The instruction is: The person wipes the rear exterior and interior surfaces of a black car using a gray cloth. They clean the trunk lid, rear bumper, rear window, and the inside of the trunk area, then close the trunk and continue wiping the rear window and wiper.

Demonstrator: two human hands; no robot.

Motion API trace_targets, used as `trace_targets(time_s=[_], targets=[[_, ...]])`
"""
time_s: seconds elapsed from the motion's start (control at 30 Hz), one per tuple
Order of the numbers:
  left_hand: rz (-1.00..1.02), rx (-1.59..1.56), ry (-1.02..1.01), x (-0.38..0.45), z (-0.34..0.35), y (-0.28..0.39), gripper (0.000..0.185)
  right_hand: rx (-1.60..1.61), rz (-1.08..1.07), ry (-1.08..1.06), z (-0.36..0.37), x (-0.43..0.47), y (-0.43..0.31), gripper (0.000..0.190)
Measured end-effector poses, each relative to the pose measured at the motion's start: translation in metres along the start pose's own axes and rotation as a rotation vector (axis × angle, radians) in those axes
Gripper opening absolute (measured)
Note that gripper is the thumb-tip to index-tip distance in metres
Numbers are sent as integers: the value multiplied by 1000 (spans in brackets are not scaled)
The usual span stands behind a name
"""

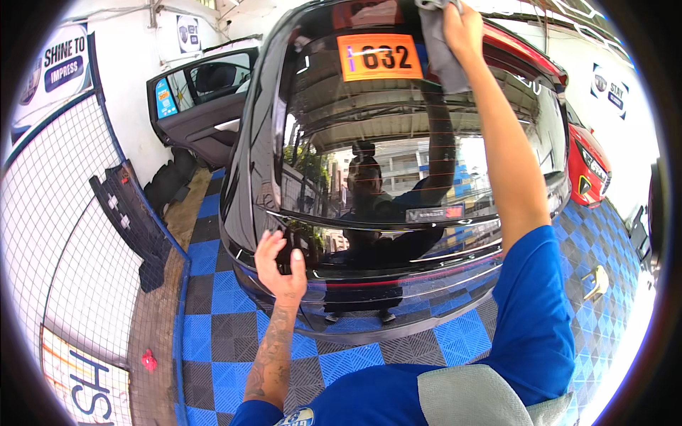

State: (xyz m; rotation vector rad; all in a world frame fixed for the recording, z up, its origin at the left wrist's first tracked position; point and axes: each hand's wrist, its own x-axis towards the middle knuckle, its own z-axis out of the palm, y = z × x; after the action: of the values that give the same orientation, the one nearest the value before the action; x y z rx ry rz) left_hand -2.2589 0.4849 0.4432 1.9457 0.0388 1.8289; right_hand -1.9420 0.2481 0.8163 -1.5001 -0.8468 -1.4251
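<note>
My right hand (462,29) is raised at the top, gripping a grey cloth (443,58) that hangs against the upper rear window (373,117) of a black car. Beside the cloth, an orange numbered sticker (380,57) is on the glass. My left hand (281,264) is in front of the tailgate's lower left part, fingers apart and holding nothing; whether it touches the paint I cannot tell. Over my blue shirt lies a light grey towel (469,396). The glass reflects a person and buildings.
An open car door (202,109) stands at the left, near a blue-framed mesh partition (69,181) with black plastic trim (130,213) beside it. A red car (589,160) is at the right. A small yellowish stool (598,282) stands on blue and grey floor tiles (351,365).
</note>
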Motion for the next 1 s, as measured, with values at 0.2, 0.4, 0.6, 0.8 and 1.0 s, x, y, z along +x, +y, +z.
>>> trace_targets(time_s=[0.2, 0.4, 0.6, 0.8, 1.0], targets=[[56, 29, -50, 1, -10, -4, 29, 167, 17, 119, 114, -52, -120, 39], [89, -6, -96, 1, -5, -2, 27, 360, 3, -565, 160, -61, -153, 37], [53, -57, -189, 2, -19, -12, 23, 762, 525, -372, 64, -191, -130, 40], [98, -20, -213, 21, -40, -37, 24, 997, 745, 27, -165, -199, -106, 39], [133, -17, -242, 19, -29, -37, 22, -389, 401, -282, -153, -181, 27, 53]])
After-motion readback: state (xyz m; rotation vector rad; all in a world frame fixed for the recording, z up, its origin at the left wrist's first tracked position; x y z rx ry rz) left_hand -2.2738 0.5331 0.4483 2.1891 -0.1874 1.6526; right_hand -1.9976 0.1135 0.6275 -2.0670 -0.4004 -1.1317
